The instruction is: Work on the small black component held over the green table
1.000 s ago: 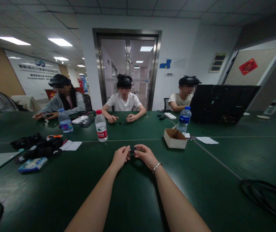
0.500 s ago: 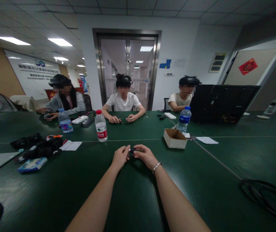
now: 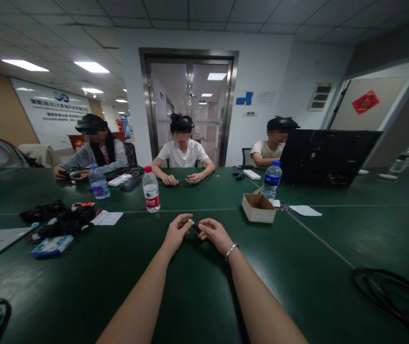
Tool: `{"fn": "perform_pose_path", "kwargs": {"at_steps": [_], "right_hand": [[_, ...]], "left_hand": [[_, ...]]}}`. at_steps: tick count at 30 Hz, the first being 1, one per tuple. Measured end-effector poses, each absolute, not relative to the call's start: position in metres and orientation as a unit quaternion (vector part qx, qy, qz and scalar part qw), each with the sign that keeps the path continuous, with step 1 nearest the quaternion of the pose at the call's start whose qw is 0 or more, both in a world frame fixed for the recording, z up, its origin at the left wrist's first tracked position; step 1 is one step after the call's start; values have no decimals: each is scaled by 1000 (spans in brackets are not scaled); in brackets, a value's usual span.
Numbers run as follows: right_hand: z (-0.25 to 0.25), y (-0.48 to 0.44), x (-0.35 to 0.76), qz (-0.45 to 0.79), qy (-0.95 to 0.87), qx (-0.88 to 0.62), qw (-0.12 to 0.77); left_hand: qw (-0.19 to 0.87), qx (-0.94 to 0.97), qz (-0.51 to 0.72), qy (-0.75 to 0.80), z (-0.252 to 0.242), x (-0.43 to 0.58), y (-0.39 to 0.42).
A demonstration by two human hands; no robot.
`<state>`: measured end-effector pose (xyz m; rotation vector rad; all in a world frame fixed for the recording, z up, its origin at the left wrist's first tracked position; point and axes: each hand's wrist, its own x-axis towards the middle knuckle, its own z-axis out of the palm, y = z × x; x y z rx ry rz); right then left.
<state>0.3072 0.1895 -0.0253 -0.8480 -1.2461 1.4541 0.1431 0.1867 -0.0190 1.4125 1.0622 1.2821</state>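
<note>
Evidently, the step in hand is fine two-handed fingertip work on a small black stick-like piece [image 3: 195, 227], held between the hands to the left of the open cardboard box [image 3: 258, 214] and a little nearer the wearer. The left hand [image 3: 177, 235] pinches its bright end between thumb and forefinger; the right hand [image 3: 218, 235], with a silver bangle [image 3: 231, 252] at its wrist, pinches the dark end. What the piece is, and whether its two ends are separate parts, is too small to tell. Just behind the box stands a blue-capped water bottle [image 3: 272, 180]; a red-capped water bottle [image 3: 151, 192] stands well to its left, and a sheet of white paper [image 3: 305, 210] lies to its right on the green table [image 3: 197, 296]. Judging by this grip, the next move calls for steady pressure from both thumbs and small, aligned finger motions, with little work for the arms.
</note>
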Motion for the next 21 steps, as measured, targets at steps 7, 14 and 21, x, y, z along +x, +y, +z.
{"fn": "perform_pose_path", "kwargs": {"at_steps": [7,14,21], "right_hand": [[-25,173,295,439,-663,-389,466],[-28,144,295,332,-692,-431,475],[-9,74,330,350,-673,-468,454]], "left_hand": [[491,612,508,355,-16,151,171],[416,652,487,405,-20,159,148],[430,641,427,471,-2,154,79]]}}
